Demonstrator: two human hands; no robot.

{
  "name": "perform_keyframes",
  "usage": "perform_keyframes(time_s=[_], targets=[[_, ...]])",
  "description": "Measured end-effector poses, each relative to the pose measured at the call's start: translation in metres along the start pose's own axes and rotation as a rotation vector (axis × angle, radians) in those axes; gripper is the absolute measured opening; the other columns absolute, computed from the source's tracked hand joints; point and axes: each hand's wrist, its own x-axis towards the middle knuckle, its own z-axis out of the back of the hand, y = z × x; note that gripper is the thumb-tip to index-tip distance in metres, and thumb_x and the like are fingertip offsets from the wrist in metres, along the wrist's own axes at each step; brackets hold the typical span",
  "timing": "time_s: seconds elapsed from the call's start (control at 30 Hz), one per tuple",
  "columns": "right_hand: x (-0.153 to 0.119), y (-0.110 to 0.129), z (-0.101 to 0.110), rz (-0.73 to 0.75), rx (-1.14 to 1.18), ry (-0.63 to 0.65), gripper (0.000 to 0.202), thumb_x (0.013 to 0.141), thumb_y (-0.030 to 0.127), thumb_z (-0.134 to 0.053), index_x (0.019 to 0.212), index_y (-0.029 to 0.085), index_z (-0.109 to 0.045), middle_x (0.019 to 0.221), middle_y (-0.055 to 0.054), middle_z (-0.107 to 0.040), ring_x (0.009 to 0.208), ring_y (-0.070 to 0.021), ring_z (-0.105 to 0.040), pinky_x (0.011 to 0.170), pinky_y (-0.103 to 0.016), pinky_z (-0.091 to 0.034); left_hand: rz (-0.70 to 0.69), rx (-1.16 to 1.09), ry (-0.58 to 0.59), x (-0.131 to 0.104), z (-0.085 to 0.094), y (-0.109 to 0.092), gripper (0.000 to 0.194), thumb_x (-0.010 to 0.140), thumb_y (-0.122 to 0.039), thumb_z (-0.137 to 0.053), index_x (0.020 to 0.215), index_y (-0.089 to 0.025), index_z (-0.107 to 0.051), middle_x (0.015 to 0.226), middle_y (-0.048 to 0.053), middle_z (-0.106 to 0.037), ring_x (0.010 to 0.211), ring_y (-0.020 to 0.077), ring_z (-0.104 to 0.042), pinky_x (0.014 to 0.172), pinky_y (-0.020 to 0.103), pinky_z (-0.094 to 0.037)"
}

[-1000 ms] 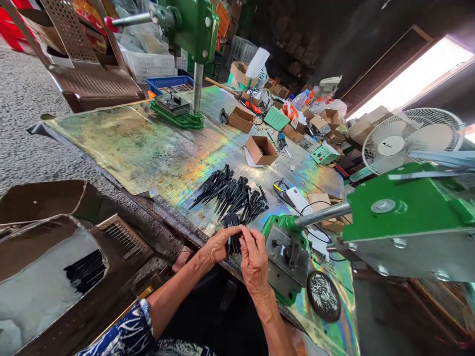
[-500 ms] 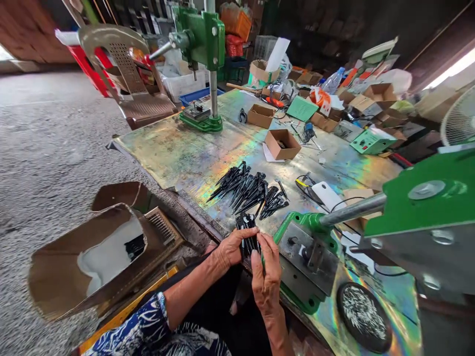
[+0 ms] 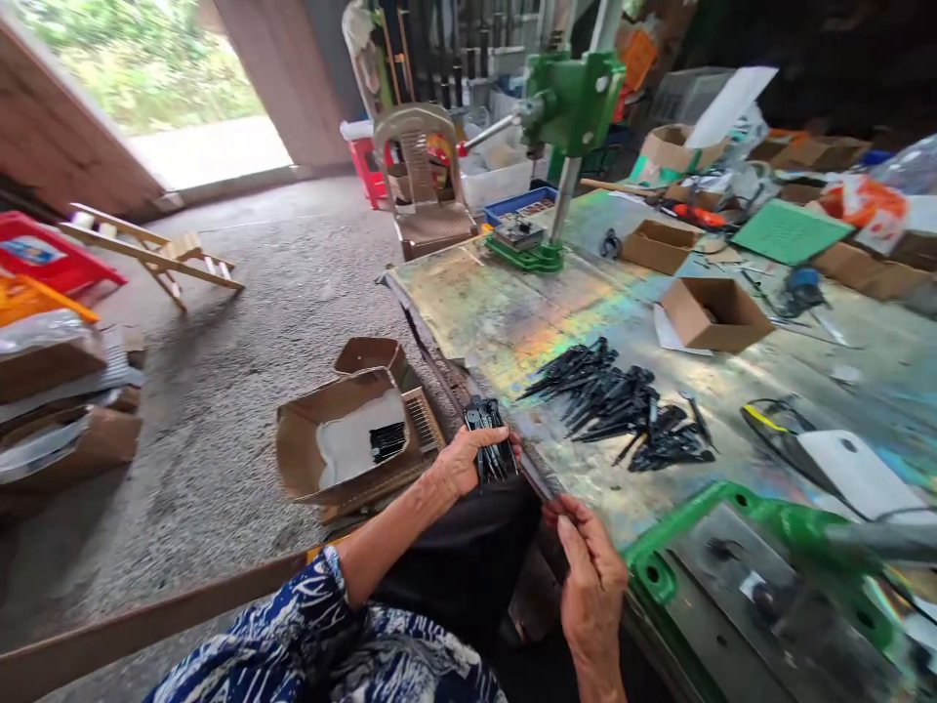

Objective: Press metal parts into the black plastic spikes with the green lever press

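Note:
My left hand [image 3: 465, 459] is closed around a bundle of black pointed plastic stakes [image 3: 492, 439], holding it over my lap beside the table edge. Their heads are at the top and the thin points hang down. Close to the same edge is my right hand [image 3: 592, 576], its thumb and fingers drawn together; whether anything is between them I cannot make out. On the table, just beyond my hands, lies a loose pile of the same black stakes [image 3: 607, 395]. To the left, an open cardboard box [image 3: 293, 454] on a low support holds a white liner and a black bundle [image 3: 387, 441].
A green hand press [image 3: 651, 576] stands at the table's near right, another green press [image 3: 571, 107] at the far corner. Small cardboard boxes [image 3: 659, 244] and clutter cover the back. A plastic chair [image 3: 431, 210] and a wooden folding frame [image 3: 168, 254] stand on the floor.
My view has swung left, bringing the doorway and more floor into sight. My right hand has come away from the bundle and moved right; my left hand still holds it.

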Motion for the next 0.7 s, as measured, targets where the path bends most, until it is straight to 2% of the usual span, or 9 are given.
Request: perform_keyframes(time_s=[0.17,0.27,0.33,0.4,0.47,0.53,0.6,0.7], targets=[[-0.006,-0.01,-0.021,-0.002,-0.016,0.161,0.035,0.082,0.04,-0.061,0.106,0.016,-0.061,0.095,-0.008,-0.065,0.082,-0.0221,-0.064,0.075,-0.036,-0.053,-0.163,0.181,-0.171,0.025,0.071,-0.079,0.011,0.058,-0.007,-0.067,0.065,-0.01,-0.059,0.056,0.003,-0.062,0.049,0.0141,-0.059,0.052,0.027,-0.049],[-0.013,-0.021,-0.029,-0.011,-0.065,0.215,0.035,0.082,0.041,-0.06,0.108,0.016,-0.061,0.094,-0.008,-0.066,0.079,-0.021,-0.065,0.071,-0.033,-0.055,-0.247,0.212,-0.221,0.037,0.131,-0.125,0.02,0.052,-0.007,-0.069,0.068,-0.012,-0.058,0.055,-0.001,-0.059,0.049,0.0114,-0.056,0.053,0.024,-0.046],[-0.02,-0.029,-0.033,-0.057,-0.126,0.233,0.037,0.082,0.042,-0.06,0.109,0.017,-0.061,0.094,-0.008,-0.066,0.079,-0.0204,-0.065,0.072,-0.031,-0.054,-0.355,0.438,-0.26,0.039,0.178,-0.141,0.022,0.051,-0.013,-0.069,0.069,-0.014,-0.056,0.058,-0.002,-0.057,0.052,0.0109,-0.053,0.053,0.024,-0.043],[-0.026,-0.036,-0.037,-0.114,-0.205,0.232,0.038,0.082,0.044,-0.06,0.109,0.017,-0.06,0.094,-0.007,-0.066,0.077,-0.0195,-0.066,0.074,-0.03,-0.054,-0.373,0.7,-0.317,0.035,0.227,-0.143,0.021,0.052,-0.019,-0.067,0.068,-0.015,-0.054,0.06,-0.003,-0.054,0.054,0.0109,-0.05,0.053,0.024,-0.04],[-0.033,-0.042,-0.042,-0.155,-0.261,0.219,0.039,0.081,0.045,-0.061,0.108,0.017,-0.061,0.091,-0.006,-0.066,0.074,-0.0189,-0.066,0.074,-0.029,-0.053,-0.317,0.781,-0.371,0.029,0.272,-0.132,0.019,0.051,-0.02,-0.064,0.064,-0.016,-0.051,0.057,-0.004,-0.049,0.052,0.0108,-0.045,0.051,0.024,-0.037],[-0.038,-0.049,-0.048,-0.177,-0.28,0.219,0.039,0.079,0.046,-0.061,0.105,0.017,-0.062,0.087,-0.006,-0.066,0.07,-0.0184,-0.066,0.071,-0.029,-0.054,-0.247,0.815,-0.395,0.022,0.307,-0.114,0.017,0.05,-0.019,-0.062,0.059,-0.017,-0.048,0.052,-0.005,-0.044,0.05,0.0104,-0.041,0.048,0.024,-0.032],[-0.04,-0.056,-0.052,-0.201,-0.297,0.229,0.039,0.079,0.047,-0.062,0.104,0.018,-0.062,0.085,-0.006,-0.067,0.069,-0.0177,-0.065,0.07,-0.028,-0.054,-0.18,0.863,-0.394,0.018,0.332,-0.095,0.016,0.048,-0.017,-0.061,0.054,-0.017,-0.046,0.048,-0.006,-0.04,0.048,0.0104,-0.038,0.047,0.024,-0.028],[-0.036,-0.06,-0.055,-0.227,-0.351,0.256,0.039,0.079,0.047,-0.063,0.105,0.017,-0.062,0.085,-0.006,-0.067,0.067,-0.017,-0.065,0.068,-0.027,-0.054,-0.102,0.929,-0.377,0.016,0.353,-0.076,0.013,0.047,-0.012,-0.059,0.049,-0.018,-0.048,0.045,-0.005,-0.039,0.049,0.0117,-0.038,0.047,0.024,-0.026]])
